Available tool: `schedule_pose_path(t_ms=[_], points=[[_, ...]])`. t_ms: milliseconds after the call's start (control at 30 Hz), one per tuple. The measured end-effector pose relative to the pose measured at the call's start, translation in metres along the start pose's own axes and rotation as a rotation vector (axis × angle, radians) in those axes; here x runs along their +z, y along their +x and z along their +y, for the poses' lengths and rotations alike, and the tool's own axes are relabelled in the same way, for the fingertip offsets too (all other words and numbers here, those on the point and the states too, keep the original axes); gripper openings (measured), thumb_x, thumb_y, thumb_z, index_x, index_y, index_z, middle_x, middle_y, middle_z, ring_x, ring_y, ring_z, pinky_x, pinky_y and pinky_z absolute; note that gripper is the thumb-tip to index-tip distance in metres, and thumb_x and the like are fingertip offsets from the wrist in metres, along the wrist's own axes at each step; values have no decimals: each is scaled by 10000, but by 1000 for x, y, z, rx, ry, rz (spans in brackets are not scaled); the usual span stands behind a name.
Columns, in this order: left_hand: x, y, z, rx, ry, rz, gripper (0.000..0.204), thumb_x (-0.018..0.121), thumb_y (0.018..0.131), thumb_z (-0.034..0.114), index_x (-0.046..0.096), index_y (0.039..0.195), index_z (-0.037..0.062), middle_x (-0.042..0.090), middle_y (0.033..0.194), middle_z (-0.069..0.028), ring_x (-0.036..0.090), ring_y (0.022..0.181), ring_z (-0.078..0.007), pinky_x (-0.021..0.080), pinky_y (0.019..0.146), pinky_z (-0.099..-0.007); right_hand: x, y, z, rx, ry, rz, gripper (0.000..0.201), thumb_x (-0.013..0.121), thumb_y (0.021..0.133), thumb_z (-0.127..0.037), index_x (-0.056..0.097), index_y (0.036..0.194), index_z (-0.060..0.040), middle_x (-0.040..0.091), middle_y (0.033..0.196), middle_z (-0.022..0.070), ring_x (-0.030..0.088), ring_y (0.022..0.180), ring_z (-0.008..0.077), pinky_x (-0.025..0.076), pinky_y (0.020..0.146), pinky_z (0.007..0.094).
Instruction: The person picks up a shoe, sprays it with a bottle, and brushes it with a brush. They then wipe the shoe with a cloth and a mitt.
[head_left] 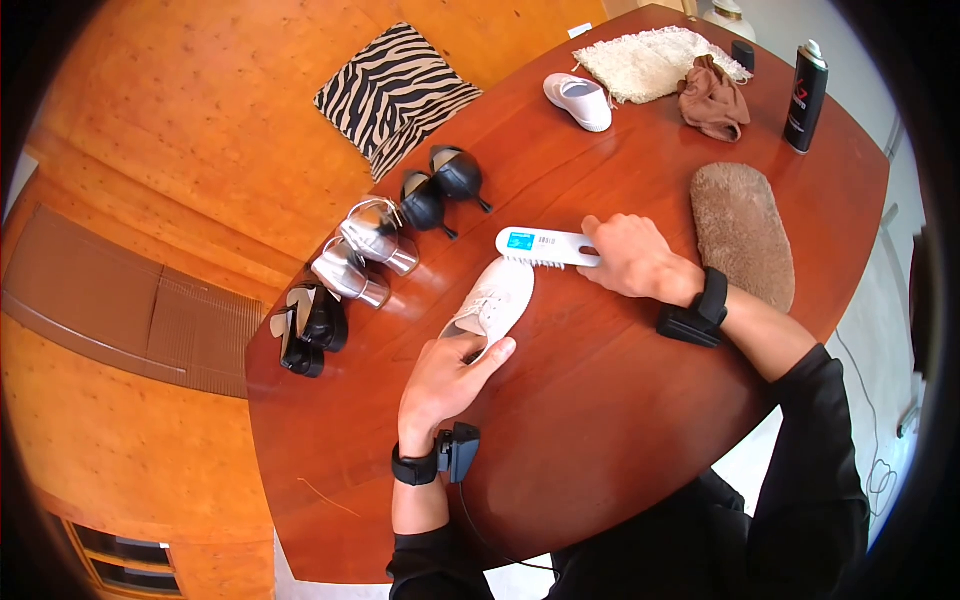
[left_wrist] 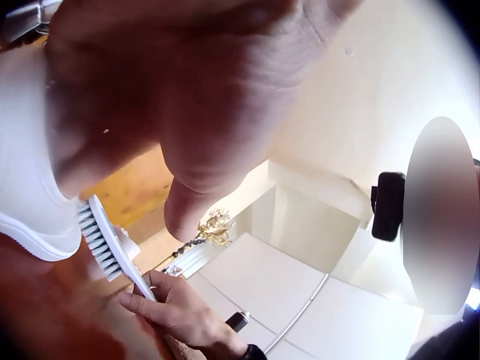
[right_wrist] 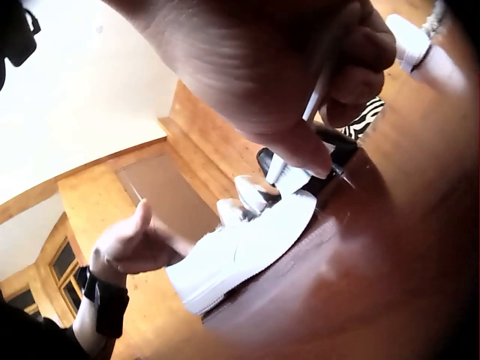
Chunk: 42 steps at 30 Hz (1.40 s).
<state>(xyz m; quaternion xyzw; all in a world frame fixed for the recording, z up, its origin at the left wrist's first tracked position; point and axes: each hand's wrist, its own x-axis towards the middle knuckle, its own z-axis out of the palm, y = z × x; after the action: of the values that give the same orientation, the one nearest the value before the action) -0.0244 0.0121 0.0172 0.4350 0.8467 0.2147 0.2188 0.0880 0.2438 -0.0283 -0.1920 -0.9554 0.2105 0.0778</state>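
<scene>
A white lace-up sneaker (head_left: pixel 508 292) is over the middle of the table, toe pointing away from me. My left hand (head_left: pixel 438 388) holds it at the heel end, with the fingers reaching into the opening and the thumb standing out. My right hand (head_left: pixel 640 258) grips the handle of a white scrubbing brush (head_left: pixel 543 244) with a blue label. Its bristles face down, right at the sneaker's toe. In the left wrist view the pale bristles (left_wrist: pixel 99 244) show beside the white shoe (left_wrist: pixel 26 142). My curled right fingers (right_wrist: pixel 360 82) hide part of the brush in the right wrist view.
Black shoes (head_left: pixel 318 315), silver heels (head_left: pixel 375 235) and black heels (head_left: pixel 458 178) line the table's left edge. Another white sneaker (head_left: pixel 582 103), a cream fringed cloth (head_left: pixel 640 62), a brown cloth (head_left: pixel 712 98) and a black spray can (head_left: pixel 806 100) stand farther off. A fuzzy brown pad (head_left: pixel 742 230) lies right.
</scene>
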Motion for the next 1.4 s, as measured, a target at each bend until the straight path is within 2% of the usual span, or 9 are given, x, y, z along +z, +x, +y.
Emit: schedule_pose_path(t_ms=[300,433,700,1033,1133,1200,1233,1300,1400], points=[[1,1,-4,218,24,-19,412,621,836,366,632,746,-35,540,737,-189,542,733,-324,415,638,-388,5,1,0,49,-60,69,297,671,752,-274,561,882,-31,632,727,176,626,711,358,503,653,447],[9,3,-16,320,40,25,411,643,819,379,656,743,-25,565,748,-178,550,786,-332,436,673,-397,-5,-8,-13,-105,-20,-58,306,667,752,-283,553,897,-40,626,715,180,625,708,355,499,639,449],[26,1,-2,488,392,328,511,685,743,436,675,792,-72,617,910,-169,520,978,-339,435,850,-412,-20,-8,-10,-16,-69,54,261,627,781,-258,568,880,-23,639,743,163,635,714,334,509,649,420],[24,2,11,318,346,153,444,634,829,344,640,990,-70,593,1071,-187,486,1102,-365,422,897,-411,-7,-5,-8,-3,-100,56,240,631,750,-212,562,913,-51,627,714,170,623,692,352,497,631,447],[26,5,9,240,63,111,494,586,873,338,542,1161,-61,573,1157,-168,483,1152,-326,426,916,-399,-7,-4,-6,4,-90,6,236,630,745,-198,572,917,-47,630,723,166,624,709,354,497,644,448],[31,7,2,143,-539,64,517,546,905,325,451,1268,-30,556,1214,-138,492,1166,-252,411,955,-363,-9,-4,-6,12,-85,-1,234,631,743,-195,575,916,-48,631,726,166,623,716,355,497,649,447],[31,9,0,143,-539,65,517,546,905,325,451,1268,-30,556,1214,-138,492,1166,-252,411,955,-363,-10,-4,-6,21,-79,-9,232,631,741,-192,579,915,-48,632,730,165,623,723,356,497,655,447],[24,13,-3,-129,-1248,6,542,528,912,336,420,1272,-54,497,1283,-159,475,1188,-227,334,1033,-330,-11,-4,-6,12,-70,-22,233,634,740,-195,578,912,-49,632,730,165,622,726,356,497,657,445],[20,15,-2,-203,-1472,-40,506,527,903,313,441,1256,-39,521,1246,-137,491,1161,-219,345,1021,-321,-21,-6,-8,-43,-62,-77,218,625,752,-182,585,918,-46,634,743,163,626,740,343,499,664,429]])
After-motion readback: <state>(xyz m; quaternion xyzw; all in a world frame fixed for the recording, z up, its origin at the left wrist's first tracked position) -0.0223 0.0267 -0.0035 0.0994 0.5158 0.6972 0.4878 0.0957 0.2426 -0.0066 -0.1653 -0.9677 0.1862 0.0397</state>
